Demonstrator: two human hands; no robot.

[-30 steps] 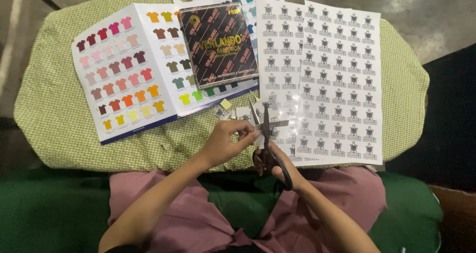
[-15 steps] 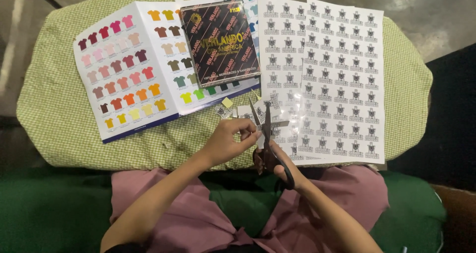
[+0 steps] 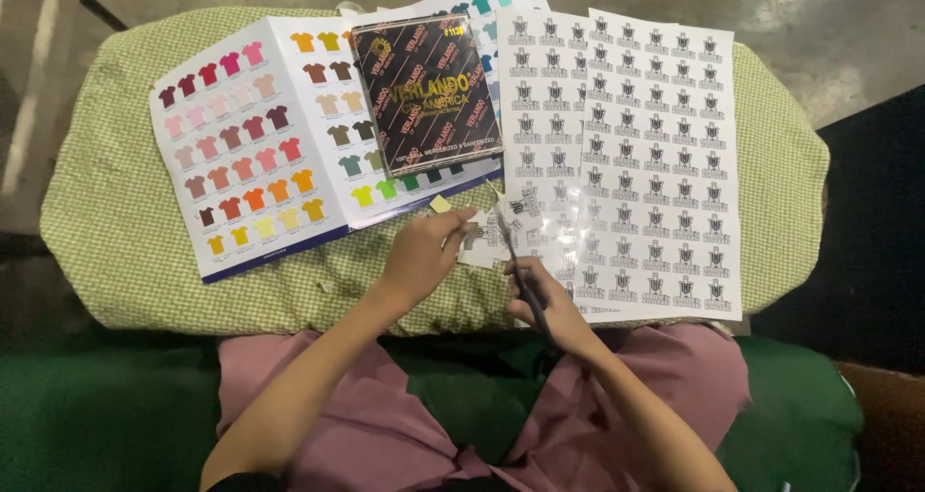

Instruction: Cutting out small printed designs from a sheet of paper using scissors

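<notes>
My right hand (image 3: pixel 551 304) grips a pair of scissors (image 3: pixel 515 261), blades pointing away from me into a small strip of printed stickers (image 3: pixel 487 241). My left hand (image 3: pixel 424 251) pinches that strip from the left, just in front of the colour chart. Both hands work at the near edge of a green checked cushion (image 3: pixel 125 261) on my lap. A large sticker sheet (image 3: pixel 665 164) with rows of small black-and-white emblems lies right of my hands.
An open colour chart (image 3: pixel 260 135) of small shirt swatches lies at left, with a dark square packet (image 3: pixel 427 92) on top of it. A small pale offcut (image 3: pixel 440 204) lies near the chart's edge. Concrete floor shows beyond the cushion; green fabric lies under my legs.
The scissors have shifted slightly left and tilted into the strip. My left hand has turned the strip a little; the sheets and chart stay where they were.
</notes>
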